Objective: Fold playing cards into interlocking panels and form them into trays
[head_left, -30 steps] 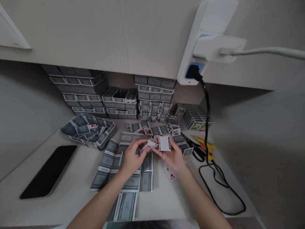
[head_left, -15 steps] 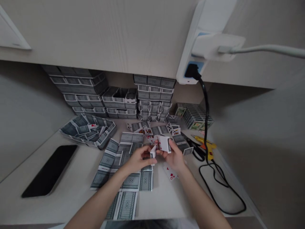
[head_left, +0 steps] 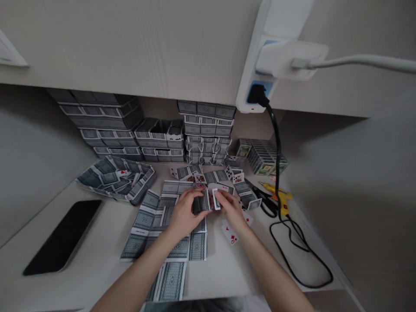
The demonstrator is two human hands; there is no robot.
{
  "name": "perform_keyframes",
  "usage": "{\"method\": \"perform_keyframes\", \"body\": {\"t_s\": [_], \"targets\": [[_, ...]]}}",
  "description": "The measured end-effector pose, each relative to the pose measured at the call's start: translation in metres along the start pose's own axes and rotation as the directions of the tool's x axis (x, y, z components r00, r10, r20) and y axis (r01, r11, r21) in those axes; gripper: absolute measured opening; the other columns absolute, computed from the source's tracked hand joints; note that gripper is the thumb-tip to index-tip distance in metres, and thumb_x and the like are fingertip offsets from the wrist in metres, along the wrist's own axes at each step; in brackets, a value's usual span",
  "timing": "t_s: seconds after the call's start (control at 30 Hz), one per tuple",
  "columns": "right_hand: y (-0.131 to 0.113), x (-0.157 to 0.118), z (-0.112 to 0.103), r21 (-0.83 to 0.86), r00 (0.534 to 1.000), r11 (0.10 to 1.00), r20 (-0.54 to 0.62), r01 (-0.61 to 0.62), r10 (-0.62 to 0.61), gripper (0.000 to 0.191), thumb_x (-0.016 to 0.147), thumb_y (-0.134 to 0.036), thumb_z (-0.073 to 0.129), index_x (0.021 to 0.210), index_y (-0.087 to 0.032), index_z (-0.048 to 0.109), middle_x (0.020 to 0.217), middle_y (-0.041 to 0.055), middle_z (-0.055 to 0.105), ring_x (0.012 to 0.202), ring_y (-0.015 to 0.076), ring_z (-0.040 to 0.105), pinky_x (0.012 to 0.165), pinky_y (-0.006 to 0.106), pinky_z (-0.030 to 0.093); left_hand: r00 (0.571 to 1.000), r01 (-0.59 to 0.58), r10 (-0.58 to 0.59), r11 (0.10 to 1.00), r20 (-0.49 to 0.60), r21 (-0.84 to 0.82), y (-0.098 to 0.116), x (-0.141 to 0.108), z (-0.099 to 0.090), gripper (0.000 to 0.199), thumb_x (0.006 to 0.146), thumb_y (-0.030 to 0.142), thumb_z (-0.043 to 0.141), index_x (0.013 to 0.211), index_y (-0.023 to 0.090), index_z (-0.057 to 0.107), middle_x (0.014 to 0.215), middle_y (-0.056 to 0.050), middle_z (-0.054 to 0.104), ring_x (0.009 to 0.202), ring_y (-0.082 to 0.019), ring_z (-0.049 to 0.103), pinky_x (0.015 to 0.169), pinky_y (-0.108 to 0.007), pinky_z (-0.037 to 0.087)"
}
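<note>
My left hand [head_left: 186,210] is closed around a folded playing card [head_left: 204,200], its patterned back showing between thumb and fingers. Close beside it, my right hand [head_left: 231,210] pinches another playing card [head_left: 216,199] by its edge. Under and left of the hands lies a flat panel of joined cards [head_left: 172,277], backs up. Loose red-suited cards [head_left: 231,234] lie face up below my right hand. Behind the hands are more folded and loose cards [head_left: 216,176].
Stacked card structures [head_left: 209,128] stand at the back. A card-built tray [head_left: 136,190] holds loose cards at left, near a black phone [head_left: 63,238]. Scissors [head_left: 268,203], a yellow glue gun [head_left: 283,201] and its black cable [head_left: 312,284] lie right. A power strip [head_left: 256,56] hangs above.
My left hand has turned, so the card's patterned back now shows. My right hand has shifted its card from a broad white face to a narrow upright edge. The view has shifted slightly.
</note>
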State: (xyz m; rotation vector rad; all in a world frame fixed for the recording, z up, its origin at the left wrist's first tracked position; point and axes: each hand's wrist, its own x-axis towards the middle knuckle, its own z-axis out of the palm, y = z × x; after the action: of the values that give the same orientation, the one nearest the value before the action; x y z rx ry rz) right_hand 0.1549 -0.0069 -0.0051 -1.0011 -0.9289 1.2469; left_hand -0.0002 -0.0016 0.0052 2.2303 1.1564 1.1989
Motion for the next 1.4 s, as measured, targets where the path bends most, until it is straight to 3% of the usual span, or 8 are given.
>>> {"method": "perform_keyframes", "body": {"t_s": [0.17, 0.33, 0.67, 0.93, 1.23, 1.4], "targets": [[-0.004, -0.004, 0.005, -0.111, 0.999, 0.993, 0.02, 0.048, -0.046, 0.022, 0.07, -0.032, 0.06, 0.088, -0.02, 0.064, 0.09, 0.0029, 0.065, 0.084, 0.0169, 0.057, 0.078, 0.029, 0.043, 0.997, -0.067, 0.065, 0.996, 0.032, 0.058, 0.001, 0.0, -0.001, 0.054, 0.07, 0.027, 0.06, 0.12, 0.024, 0.039, 0.119, -0.005, 0.051, 0.111, -0.02, 0.042, 0.094, -0.04, 0.036], [-0.005, -0.003, 0.006, -0.164, 0.998, 0.985, -0.024, 0.051, -0.056, 0.023, 0.067, -0.032, 0.062, 0.086, -0.02, 0.065, 0.087, 0.0025, 0.066, 0.081, 0.0166, 0.058, 0.076, 0.03, 0.044, 0.996, -0.094, 0.093, 0.993, 0.014, 0.077, 0.003, 0.001, -0.001, 0.051, 0.071, 0.028, 0.059, 0.119, 0.024, 0.042, 0.118, -0.005, 0.051, 0.111, -0.021, 0.043, 0.094, -0.041, 0.035], [-0.003, -0.002, 0.006, -0.174, 0.997, 0.984, -0.058, 0.039, -0.05, 0.021, 0.065, -0.032, 0.063, 0.082, -0.019, 0.066, 0.081, 0.0028, 0.066, 0.076, 0.0175, 0.058, 0.072, 0.031, 0.045, 0.999, -0.025, 0.028, 0.998, -0.033, 0.065, 0.003, -0.002, 0.003, 0.051, 0.067, 0.031, 0.063, 0.114, 0.023, 0.044, 0.112, -0.007, 0.048, 0.107, -0.023, 0.044, 0.09, -0.041, 0.037], [-0.002, -0.003, 0.007, -0.168, 0.999, 0.985, -0.004, 0.035, -0.036, 0.024, 0.064, -0.033, 0.064, 0.085, -0.02, 0.066, 0.084, 0.0027, 0.066, 0.08, 0.0181, 0.058, 0.074, 0.031, 0.045, 1.0, -0.016, 0.017, 0.999, -0.018, 0.052, 0.0, -0.003, 0.005, 0.053, 0.063, 0.029, 0.066, 0.111, 0.023, 0.045, 0.11, -0.007, 0.045, 0.105, -0.024, 0.043, 0.088, -0.043, 0.038], [0.002, -0.006, 0.01, 0.001, 0.979, 0.991, 0.159, -0.131, 0.129, 0.029, 0.069, -0.039, 0.059, 0.09, -0.019, 0.062, 0.089, 0.0017, 0.064, 0.08, 0.015, 0.057, 0.065, 0.024, 0.045, 0.997, -0.046, 0.05, 0.997, -0.051, 0.067, 0.003, -0.004, 0.004, 0.048, 0.065, 0.031, 0.065, 0.108, 0.022, 0.046, 0.106, -0.007, 0.048, 0.101, -0.023, 0.044, 0.086, -0.042, 0.037], [0.0, -0.01, 0.015, 0.115, 0.962, 0.971, 0.201, -0.208, 0.182, 0.03, 0.065, -0.038, 0.063, 0.09, -0.021, 0.058, 0.081, 0.0005, 0.064, 0.069, 0.014, 0.058, 0.055, 0.022, 0.045, 0.997, -0.046, 0.049, 0.998, -0.055, 0.052, 0.005, -0.006, 0.004, 0.048, 0.065, 0.027, 0.065, 0.109, 0.022, 0.046, 0.107, -0.007, 0.049, 0.101, -0.024, 0.044, 0.085, -0.042, 0.037]]}}
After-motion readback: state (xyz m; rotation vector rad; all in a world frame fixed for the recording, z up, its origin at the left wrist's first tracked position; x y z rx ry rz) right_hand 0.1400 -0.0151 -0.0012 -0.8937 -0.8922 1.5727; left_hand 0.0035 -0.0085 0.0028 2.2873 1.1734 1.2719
